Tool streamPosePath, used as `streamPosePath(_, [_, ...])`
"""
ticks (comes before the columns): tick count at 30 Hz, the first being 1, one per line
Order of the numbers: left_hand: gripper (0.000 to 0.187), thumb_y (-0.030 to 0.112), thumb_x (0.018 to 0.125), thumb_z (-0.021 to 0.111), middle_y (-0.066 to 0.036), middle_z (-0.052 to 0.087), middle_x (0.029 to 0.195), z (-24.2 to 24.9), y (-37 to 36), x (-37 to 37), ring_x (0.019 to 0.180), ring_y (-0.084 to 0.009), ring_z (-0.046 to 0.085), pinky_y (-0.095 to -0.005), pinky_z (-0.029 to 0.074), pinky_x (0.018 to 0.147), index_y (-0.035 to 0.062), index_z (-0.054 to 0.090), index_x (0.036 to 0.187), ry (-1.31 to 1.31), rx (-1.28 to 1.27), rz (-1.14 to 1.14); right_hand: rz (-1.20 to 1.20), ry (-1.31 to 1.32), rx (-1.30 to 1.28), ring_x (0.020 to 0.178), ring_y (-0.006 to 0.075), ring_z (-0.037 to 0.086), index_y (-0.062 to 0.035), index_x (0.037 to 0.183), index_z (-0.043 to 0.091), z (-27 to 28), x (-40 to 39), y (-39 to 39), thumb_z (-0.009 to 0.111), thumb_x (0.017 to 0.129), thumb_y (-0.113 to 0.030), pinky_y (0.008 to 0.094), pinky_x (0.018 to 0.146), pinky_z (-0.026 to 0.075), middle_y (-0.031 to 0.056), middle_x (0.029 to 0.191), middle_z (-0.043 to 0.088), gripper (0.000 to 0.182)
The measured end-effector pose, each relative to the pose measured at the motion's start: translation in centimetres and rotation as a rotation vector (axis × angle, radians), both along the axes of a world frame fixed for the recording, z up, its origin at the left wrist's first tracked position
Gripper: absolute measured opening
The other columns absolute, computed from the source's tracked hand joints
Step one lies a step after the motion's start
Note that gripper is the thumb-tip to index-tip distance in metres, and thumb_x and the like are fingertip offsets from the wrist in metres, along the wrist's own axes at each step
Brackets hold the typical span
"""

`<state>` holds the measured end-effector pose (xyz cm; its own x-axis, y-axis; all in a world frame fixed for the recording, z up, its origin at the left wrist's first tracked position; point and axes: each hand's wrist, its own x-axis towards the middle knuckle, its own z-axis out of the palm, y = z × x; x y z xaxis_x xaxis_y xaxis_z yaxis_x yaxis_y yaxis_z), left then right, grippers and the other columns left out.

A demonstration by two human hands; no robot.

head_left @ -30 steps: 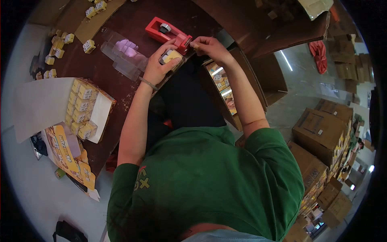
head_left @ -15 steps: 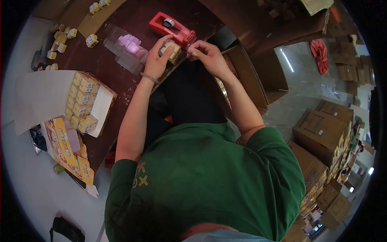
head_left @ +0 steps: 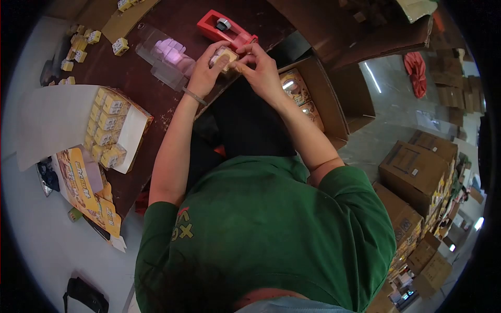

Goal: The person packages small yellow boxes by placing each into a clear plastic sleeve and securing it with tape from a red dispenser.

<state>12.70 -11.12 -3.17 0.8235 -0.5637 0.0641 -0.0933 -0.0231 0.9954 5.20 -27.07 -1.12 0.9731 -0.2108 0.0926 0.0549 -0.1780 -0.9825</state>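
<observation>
Both hands are closed on one small yellow box (head_left: 223, 55), left hand (head_left: 204, 73) beneath, right hand (head_left: 259, 68) alongside, just before the red tape dispenser (head_left: 225, 28).

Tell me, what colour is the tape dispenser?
The tape dispenser is red, seen in the head view.

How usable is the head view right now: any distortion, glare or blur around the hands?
Head view: strong fisheye, black corners, bent edges; the left hand and right hand on the small yellow box are fairly sharp; purple glare on the clear plastic packaging; a white reflection streaks the floor; the stacked cartons at right are dimmer and softer.
</observation>
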Motion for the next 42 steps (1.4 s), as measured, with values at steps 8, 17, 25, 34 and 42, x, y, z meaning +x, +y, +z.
streamPosePath(8, [0.028, 0.022, 0.104, 0.043, -0.015, 0.059, 0.119, -0.2, -0.1, -4.2, 0.117, -0.0296, 0.057, -0.041, 0.047, 0.1, 0.0027, 0.05, 0.123, 0.445, -0.666, 0.263, -0.111, 0.072, -0.224, 0.088, 0.0194, 0.066, -0.0038, 0.133, 0.045, -2.5, -2.9, 2.8, 0.069, 0.09, -0.031, 0.0318, 0.079, 0.05, 0.0164, 0.101, 0.066, 0.056])
streamPosePath(17, [0.043, 0.005, 0.089, 0.058, -0.011, 0.057, 0.127, 0.4, 1.6, 0.0, 0.118, -0.018, 0.054, -0.031, 0.044, 0.1, 0.0003, 0.048, 0.13, 0.022, -0.16, 0.027, 0.177, -0.435, -0.544, 0.111, 0.0329, 0.055, -0.0058, 0.125, 0.056, 1.8, 0.8, 0.1, 0.081, 0.073, -0.022, 0.0404, 0.096, 0.044, 0.0126, 0.119, 0.061, 0.061])
streamPosePath(25, [0.043, 0.014, 0.086, 0.063, -0.008, 0.06, 0.124, 0.0, -0.6, 1.1, 0.115, -0.0162, 0.055, -0.0305, 0.042, 0.1, 0.0031, 0.055, 0.127, -0.034, -0.022, -0.127, 0.108, 0.014, -0.379, 0.094, 0.0277, 0.059, -0.0034, 0.087, 0.071, -1.5, 7.0, -7.4, 0.069, 0.086, -0.026, 0.0365, 0.084, 0.047, 0.0112, 0.099, 0.067, 0.023])
streamPosePath(34, [0.04, 0.018, 0.087, 0.063, -0.01, 0.059, 0.127, -0.2, -0.7, 1.3, 0.117, -0.0179, 0.055, -0.0312, 0.041, 0.101, 0.0032, 0.058, 0.124, -0.098, 0.017, -0.103, -0.001, 0.028, -0.282, 0.077, 0.0102, 0.059, 0.0002, 0.088, 0.069, 1.2, 3.5, -6.0, 0.066, 0.092, -0.021, 0.0263, 0.071, 0.046, 0.0008, 0.08, 0.065, 0.022])
streamPosePath(42, [0.037, 0.014, 0.088, 0.061, -0.005, 0.063, 0.114, -0.5, -0.9, 0.8, 0.106, -0.0128, 0.058, -0.0276, 0.044, 0.095, 0.0028, 0.058, 0.124, 0.049, -0.047, -0.085, -0.035, 0.279, 0.122, 0.067, 0.0055, 0.055, -0.0014, 0.092, 0.067, -5.3, 1.0, -6.2, 0.063, 0.095, -0.016, 0.0215, 0.063, 0.045, -0.0013, 0.074, 0.061, 0.016])
